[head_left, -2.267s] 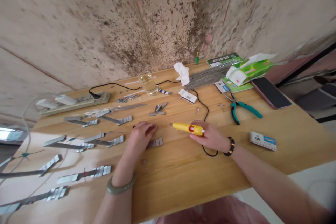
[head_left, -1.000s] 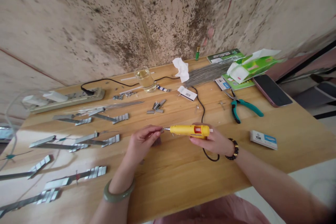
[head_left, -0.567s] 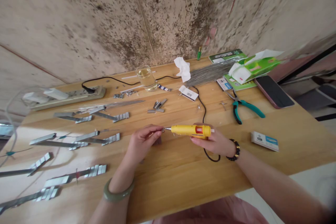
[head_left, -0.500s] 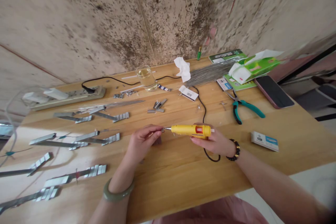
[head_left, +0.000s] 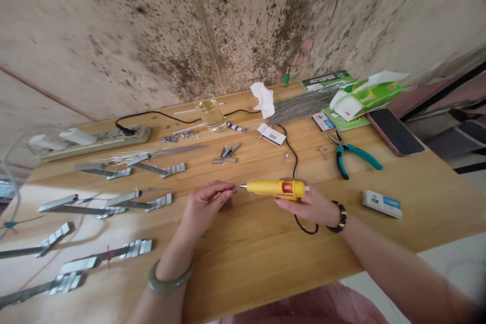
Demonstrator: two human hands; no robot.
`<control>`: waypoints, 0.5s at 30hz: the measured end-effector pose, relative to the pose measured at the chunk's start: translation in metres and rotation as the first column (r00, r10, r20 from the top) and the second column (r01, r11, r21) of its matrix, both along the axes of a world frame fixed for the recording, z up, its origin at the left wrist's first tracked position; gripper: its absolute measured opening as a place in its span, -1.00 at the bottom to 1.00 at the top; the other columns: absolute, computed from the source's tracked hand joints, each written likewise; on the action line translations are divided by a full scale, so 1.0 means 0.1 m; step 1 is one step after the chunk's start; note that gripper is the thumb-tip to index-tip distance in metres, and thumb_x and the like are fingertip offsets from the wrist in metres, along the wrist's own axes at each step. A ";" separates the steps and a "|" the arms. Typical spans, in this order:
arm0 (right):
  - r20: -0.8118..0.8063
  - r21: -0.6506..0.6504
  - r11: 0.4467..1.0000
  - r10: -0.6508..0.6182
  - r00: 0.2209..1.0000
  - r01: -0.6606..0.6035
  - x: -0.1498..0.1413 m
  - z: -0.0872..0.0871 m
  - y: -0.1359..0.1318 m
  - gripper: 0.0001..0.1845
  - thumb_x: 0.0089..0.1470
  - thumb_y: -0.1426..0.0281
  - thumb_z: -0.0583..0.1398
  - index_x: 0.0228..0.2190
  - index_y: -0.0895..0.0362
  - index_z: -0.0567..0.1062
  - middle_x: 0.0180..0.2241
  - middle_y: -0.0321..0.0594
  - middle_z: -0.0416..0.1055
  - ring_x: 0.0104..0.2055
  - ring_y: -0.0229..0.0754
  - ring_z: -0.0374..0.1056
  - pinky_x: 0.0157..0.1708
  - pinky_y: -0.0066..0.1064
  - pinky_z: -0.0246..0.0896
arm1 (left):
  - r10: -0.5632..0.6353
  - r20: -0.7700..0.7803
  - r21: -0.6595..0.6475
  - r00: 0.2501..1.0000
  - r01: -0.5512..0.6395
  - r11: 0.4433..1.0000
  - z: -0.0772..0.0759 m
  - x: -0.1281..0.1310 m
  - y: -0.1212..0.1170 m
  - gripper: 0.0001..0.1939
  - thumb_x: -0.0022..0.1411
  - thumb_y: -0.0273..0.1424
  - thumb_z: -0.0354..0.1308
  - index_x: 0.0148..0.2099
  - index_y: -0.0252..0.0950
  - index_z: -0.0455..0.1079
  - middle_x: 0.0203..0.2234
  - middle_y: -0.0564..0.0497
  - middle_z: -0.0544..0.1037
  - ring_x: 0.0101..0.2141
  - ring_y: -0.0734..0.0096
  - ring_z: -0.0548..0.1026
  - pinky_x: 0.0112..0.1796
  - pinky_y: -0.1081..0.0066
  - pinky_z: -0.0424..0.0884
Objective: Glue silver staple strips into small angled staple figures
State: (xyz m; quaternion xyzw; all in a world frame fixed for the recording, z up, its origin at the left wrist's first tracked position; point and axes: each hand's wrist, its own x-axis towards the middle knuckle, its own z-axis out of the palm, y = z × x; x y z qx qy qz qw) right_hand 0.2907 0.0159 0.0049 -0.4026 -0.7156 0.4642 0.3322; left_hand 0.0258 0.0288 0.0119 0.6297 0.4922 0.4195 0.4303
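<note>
1. Bkgd: pale beige-grey wall, w/ dark speckles & blotches, densest nr upper ctr.
2. Thin seam runs down wall approx mid; reddish line slants across L side; sm. pink patches R of ctr.
3. Furn.: light-brown wood table, visible grain, far edge by wall.
4. Floor: whitish, seen lower R past table edge.
5. Far R: dark slanted bar, grey object below, blurred, type unclear.
6. Light: pale glare on table's L end; R & ctr more evenly lit.

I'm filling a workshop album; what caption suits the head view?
Right hand points yellow glue gun at small piece pinched in left hand.
</note>
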 end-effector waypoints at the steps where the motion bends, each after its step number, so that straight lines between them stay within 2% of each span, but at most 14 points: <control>1: 0.000 0.003 1.000 -0.002 1.000 0.002 0.00 -0.01 0.00 -0.84 0.11 0.25 0.16 -0.36 0.09 0.39 -0.46 -0.29 0.35 -0.46 -0.26 0.29 -0.46 -0.46 0.28 | 0.001 0.001 -0.004 1.000 -0.001 1.000 0.00 0.00 0.00 -0.82 0.09 -0.31 0.26 -0.28 -0.29 0.56 -0.46 -0.03 0.60 -0.52 0.45 0.51 -0.55 0.52 0.43; 15: 0.016 0.025 1.000 0.005 1.000 -0.005 0.00 0.02 0.00 -0.85 0.11 0.26 0.16 -0.37 0.09 0.40 -0.49 -0.31 0.32 -0.49 -0.28 0.27 -0.52 -0.49 0.23 | 0.008 -0.007 -0.006 1.000 -0.008 1.000 0.00 0.00 0.00 -0.82 0.08 -0.31 0.26 -0.28 -0.29 0.57 -0.46 -0.04 0.60 -0.50 0.43 0.52 -0.54 0.52 0.44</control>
